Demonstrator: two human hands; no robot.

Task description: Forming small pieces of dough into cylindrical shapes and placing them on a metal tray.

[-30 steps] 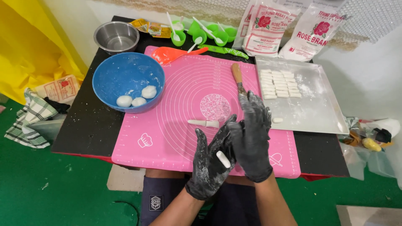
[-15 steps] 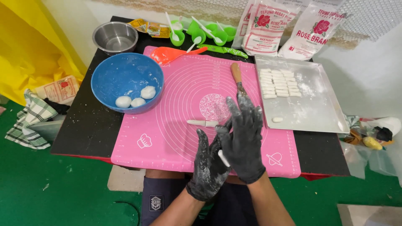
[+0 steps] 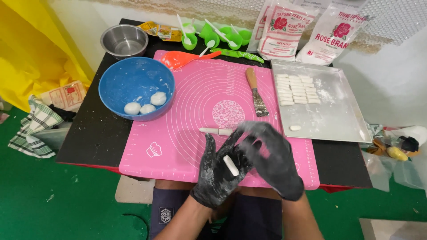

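Both black-gloved hands at the worktop's near edge: left hand [image 3: 218,175] flat open, small white dough stick [image 3: 231,165] on its palm, right hand [image 3: 273,158] spread just above it.

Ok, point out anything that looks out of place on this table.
One dough piece lies alone on the metal tray, apart from the neat rows. Flour is smeared on the tray. Otherwise nothing stands out.

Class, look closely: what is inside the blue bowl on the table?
Three white dough balls lie together inside the blue bowl, near its front right, touching or nearly so. Flour streaks mark its bare floor. The near wall hides a small strip of the bottom.
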